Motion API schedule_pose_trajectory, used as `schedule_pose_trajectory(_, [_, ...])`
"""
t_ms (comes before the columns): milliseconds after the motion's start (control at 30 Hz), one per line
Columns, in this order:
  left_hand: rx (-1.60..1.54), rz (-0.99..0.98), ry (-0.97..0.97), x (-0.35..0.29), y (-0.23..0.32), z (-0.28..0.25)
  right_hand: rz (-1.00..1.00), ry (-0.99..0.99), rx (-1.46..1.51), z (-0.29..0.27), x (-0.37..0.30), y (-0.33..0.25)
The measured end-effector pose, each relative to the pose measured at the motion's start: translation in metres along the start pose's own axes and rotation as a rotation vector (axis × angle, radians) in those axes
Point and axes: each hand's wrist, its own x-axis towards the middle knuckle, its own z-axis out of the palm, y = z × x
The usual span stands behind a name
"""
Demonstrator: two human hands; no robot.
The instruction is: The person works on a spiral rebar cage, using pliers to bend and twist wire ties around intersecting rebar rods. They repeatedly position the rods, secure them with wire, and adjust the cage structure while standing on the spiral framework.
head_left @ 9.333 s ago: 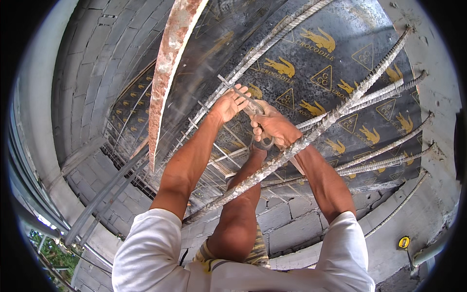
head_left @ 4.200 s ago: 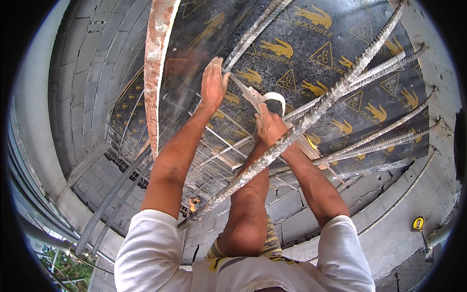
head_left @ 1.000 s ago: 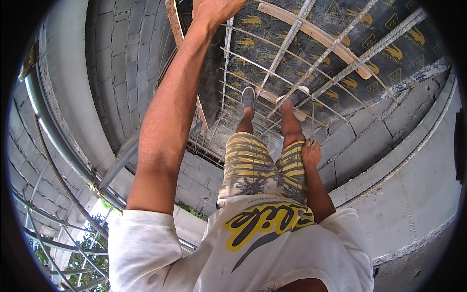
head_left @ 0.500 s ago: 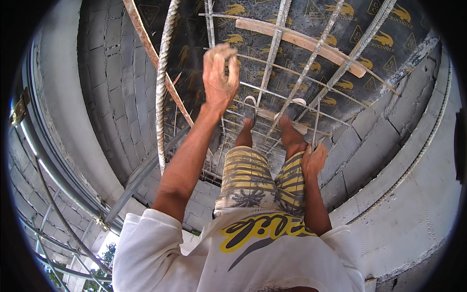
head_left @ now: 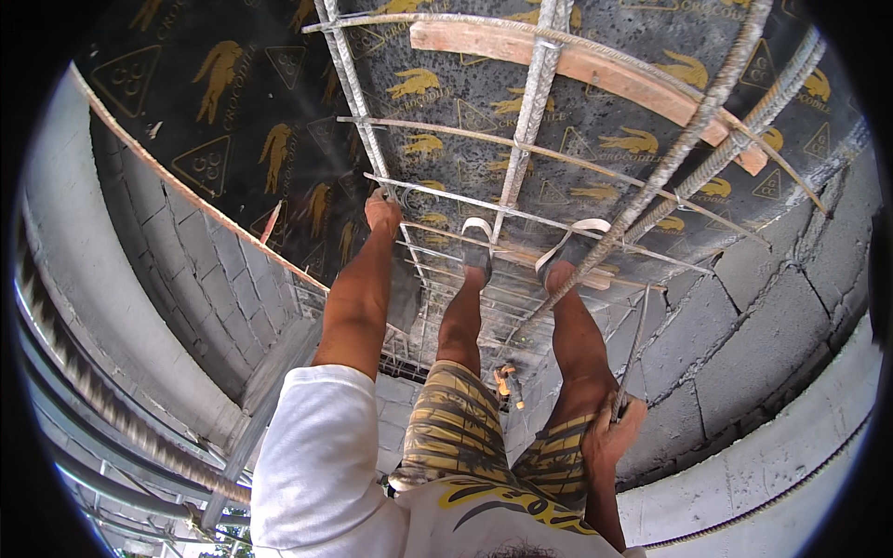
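My left arm reaches forward, and my left hand is closed around a long ribbed steel bar, just below where a thinner crossbar meets it. The fingertips are partly hidden. Low on the right, beside my knee, my right hand is closed on a thin metal rod that points upward and away from me. The bars form a grid above a black printed plywood sheet. My feet, in dark sandals, stand among the bars.
A wooden strip lies under the far bars. Grey block walls rise at the left and right. An orange-yellow tool shows between my legs. Along the left edge run a ribbed bar and metal tubing.
My left hand has come down from mid-air onto the steel bar. My view has shifted, showing more plywood on the left. My right hand still holds the thin rod.
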Motion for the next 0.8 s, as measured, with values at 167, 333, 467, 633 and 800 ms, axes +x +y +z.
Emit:
schedule_pose_trajectory(167, [-0.115, -0.076, 0.043, 0.015, 0.008, -0.002, 0.040, -0.013, -0.007, 0.008, -0.015, -0.006])
schedule_pose_trajectory(333, [-0.140, -0.142, -0.005, 0.009, 0.009, 0.002, 0.032, -0.010, -0.039, 0.015, -0.024, -0.006])
schedule_pose_trajectory(467, [-0.232, -0.061, 0.009, 0.007, 0.009, 0.015, 0.055, -0.003, -0.037, 0.020, -0.029, -0.006])
schedule_pose_trajectory(633, [-0.217, 0.204, 0.192, -0.019, 0.016, -0.004, 0.077, 0.028, -0.031, 0.025, -0.039, -0.009])
schedule_pose_trajectory(800, [-0.372, 0.258, 0.435, -0.091, 0.056, -0.076, 0.138, 0.049, 0.106, 0.022, -0.044, -0.019])
